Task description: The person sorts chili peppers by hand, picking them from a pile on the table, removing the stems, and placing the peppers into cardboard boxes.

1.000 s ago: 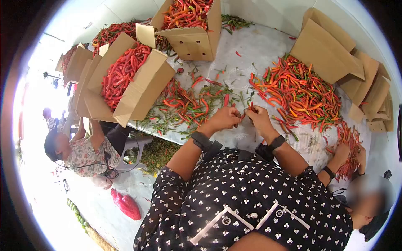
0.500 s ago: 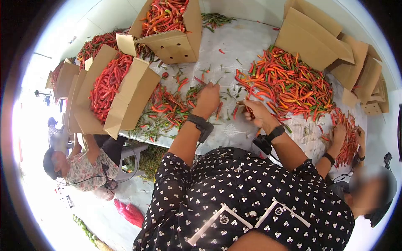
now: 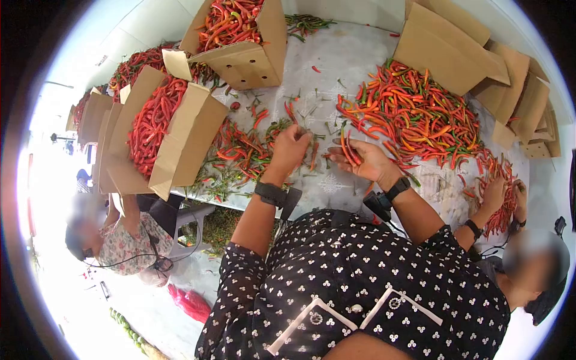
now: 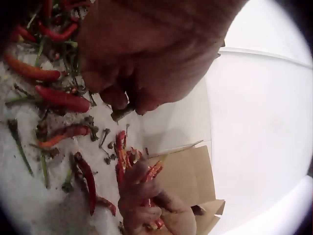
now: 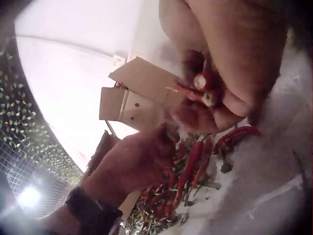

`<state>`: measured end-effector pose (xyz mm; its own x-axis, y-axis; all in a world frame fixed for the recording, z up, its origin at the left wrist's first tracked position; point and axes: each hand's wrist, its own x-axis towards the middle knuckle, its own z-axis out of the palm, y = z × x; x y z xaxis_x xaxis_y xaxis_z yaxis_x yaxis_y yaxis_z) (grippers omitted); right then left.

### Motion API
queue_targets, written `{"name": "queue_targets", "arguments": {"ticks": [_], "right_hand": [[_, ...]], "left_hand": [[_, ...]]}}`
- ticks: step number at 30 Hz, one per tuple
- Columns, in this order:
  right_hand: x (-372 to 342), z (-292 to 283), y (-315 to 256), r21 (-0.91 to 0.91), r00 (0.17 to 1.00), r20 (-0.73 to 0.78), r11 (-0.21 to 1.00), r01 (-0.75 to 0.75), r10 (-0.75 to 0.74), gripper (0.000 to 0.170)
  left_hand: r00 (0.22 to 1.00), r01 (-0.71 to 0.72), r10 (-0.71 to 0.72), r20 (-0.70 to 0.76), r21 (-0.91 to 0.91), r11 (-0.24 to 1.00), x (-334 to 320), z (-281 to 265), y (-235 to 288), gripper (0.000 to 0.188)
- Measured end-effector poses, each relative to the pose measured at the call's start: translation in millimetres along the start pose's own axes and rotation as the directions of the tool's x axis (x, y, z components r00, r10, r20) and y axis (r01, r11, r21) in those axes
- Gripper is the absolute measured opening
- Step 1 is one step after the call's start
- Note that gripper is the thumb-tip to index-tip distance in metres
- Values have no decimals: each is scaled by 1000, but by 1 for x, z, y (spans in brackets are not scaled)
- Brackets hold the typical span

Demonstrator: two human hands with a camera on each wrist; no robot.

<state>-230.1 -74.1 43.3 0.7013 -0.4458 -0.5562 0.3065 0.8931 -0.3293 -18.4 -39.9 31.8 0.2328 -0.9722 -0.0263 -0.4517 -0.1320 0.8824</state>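
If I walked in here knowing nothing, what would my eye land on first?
Probably the big heap of mostly red and orange chillies on the pale table, right of centre in the head view. Next, an open cardboard box full of red chillies at the left. Between them, the right hand holds loose chillies and the left hand pinches a small greenish piece.

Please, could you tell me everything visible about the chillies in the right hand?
The chillies are slender, red and smooth-looking. In the right-wrist view, two round, pale-centred ends face the camera, showing no stems. They lie close together, gripped in the right hand, above the pale table. Their number is unclear.
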Motion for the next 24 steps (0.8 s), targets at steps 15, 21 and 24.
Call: {"name": "queue_targets", "arguments": {"ticks": [15, 21, 24], "right_hand": [[-2, 12, 10, -37, 1000, 9, 999, 26, -25, 16], [8, 7, 20, -342, 995, -29, 936, 80, -95, 20], [8, 16, 27, -438, 979, -118, 894, 99, -166, 18]], "left_hand": [[889, 424, -163, 427, -637, 644, -24, 8, 5, 14], [905, 363, -124, 408, -585, 725, -25, 13, 7, 14], [921, 293, -124, 368, -448, 844, -26, 14, 14, 15]]}}
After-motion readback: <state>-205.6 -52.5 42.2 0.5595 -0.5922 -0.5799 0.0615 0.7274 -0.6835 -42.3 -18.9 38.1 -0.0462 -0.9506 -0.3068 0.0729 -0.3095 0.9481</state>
